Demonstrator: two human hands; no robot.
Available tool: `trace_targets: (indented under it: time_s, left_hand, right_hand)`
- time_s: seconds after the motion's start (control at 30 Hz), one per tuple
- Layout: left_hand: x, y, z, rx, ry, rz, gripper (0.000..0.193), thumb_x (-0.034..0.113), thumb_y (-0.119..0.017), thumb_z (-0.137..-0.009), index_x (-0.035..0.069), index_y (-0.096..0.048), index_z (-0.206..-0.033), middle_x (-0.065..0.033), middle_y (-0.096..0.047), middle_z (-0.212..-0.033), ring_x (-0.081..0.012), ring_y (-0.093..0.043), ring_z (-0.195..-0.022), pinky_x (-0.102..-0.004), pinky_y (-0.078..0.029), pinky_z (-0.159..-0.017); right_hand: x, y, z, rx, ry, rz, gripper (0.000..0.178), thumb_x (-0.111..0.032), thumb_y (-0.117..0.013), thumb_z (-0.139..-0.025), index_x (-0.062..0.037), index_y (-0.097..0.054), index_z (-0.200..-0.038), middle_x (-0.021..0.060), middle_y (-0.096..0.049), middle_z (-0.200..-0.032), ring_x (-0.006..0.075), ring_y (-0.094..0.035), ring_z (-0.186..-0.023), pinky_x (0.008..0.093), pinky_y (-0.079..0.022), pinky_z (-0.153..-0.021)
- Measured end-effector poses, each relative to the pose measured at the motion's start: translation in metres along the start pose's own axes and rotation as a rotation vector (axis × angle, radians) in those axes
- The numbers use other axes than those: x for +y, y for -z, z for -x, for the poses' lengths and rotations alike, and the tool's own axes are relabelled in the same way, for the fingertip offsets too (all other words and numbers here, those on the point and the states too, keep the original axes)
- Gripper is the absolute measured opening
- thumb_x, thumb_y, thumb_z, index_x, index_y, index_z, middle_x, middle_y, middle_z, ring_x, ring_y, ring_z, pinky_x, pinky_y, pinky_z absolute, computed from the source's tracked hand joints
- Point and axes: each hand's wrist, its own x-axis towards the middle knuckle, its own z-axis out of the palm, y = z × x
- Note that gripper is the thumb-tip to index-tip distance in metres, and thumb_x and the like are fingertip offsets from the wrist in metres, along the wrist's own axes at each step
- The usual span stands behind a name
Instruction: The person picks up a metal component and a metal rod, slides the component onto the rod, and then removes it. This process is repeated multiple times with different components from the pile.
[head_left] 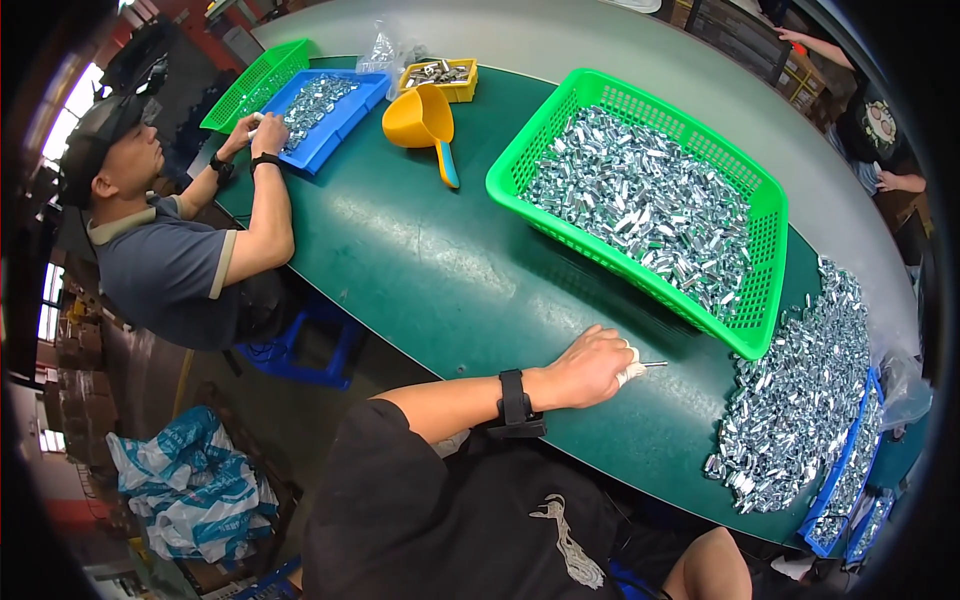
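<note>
My left hand (592,368) rests low over the green tabletop with its fingers closed. A thin metal rod (655,364) pokes out past white wrapping on the fingertips; its other end is hidden in the grip. Beyond the hand stands a bright green plastic basket (620,262), heaped with small shiny metal sleeves (645,200). To the right, a large loose pile of the same kind of metal pieces (790,410) covers the table's end. My right hand is out of sight; only some bare skin shows at the lower edge.
A co-worker (170,220) at the left handles something small over a blue tray (345,125) of metal parts. Nearby are a yellow scoop (420,118), a yellow bin (462,92) and another green basket (245,85). Blue trays (825,530) stand at the right edge.
</note>
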Motion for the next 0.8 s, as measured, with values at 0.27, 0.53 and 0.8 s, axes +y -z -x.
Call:
trace_targets:
  time_s: [0.27, 0.53, 0.8]
  left_hand:
    - [-0.001, -0.001, -0.002, 0.010, -0.001, 0.012, 0.021, 0.021, -0.054, -0.085, 0.004, -0.056, -0.072, -0.0082, -0.051, -0.065, -0.0262, -0.047, -0.070, -0.0368, -0.035, -0.066]
    - [0.001, -0.001, 0.000, 0.009, 0.001, 0.002, 0.020, 0.021, -0.054, -0.085, 0.004, -0.056, -0.074, -0.0087, -0.051, -0.067, -0.0264, -0.047, -0.071, -0.0370, -0.035, -0.066]
    - [0.003, 0.003, 0.001, -0.034, 0.015, 0.055, 0.018, 0.020, -0.055, -0.084, 0.004, -0.056, -0.074, -0.0091, -0.052, -0.067, -0.0266, -0.049, -0.070, -0.0367, -0.036, -0.065]
  right_hand:
    - [-0.002, 0.000, -0.001, 0.043, 0.021, 0.077, 0.003, -0.003, -0.059, -0.077, 0.0000, -0.059, -0.075, 0.0090, -0.059, -0.076, 0.0146, -0.054, -0.065, 0.0273, -0.044, -0.062]
    - [-0.007, 0.000, -0.003, 0.084, 0.049, 0.160, 0.001, -0.001, -0.060, -0.076, 0.0002, -0.060, -0.076, 0.0096, -0.061, -0.079, 0.0154, -0.056, -0.068, 0.0285, -0.046, -0.066]
    - [-0.018, -0.005, 0.002, 0.147, 0.031, 0.270, 0.002, 0.001, -0.062, -0.075, 0.0004, -0.061, -0.077, 0.0102, -0.062, -0.082, 0.0161, -0.058, -0.072, 0.0297, -0.048, -0.069]
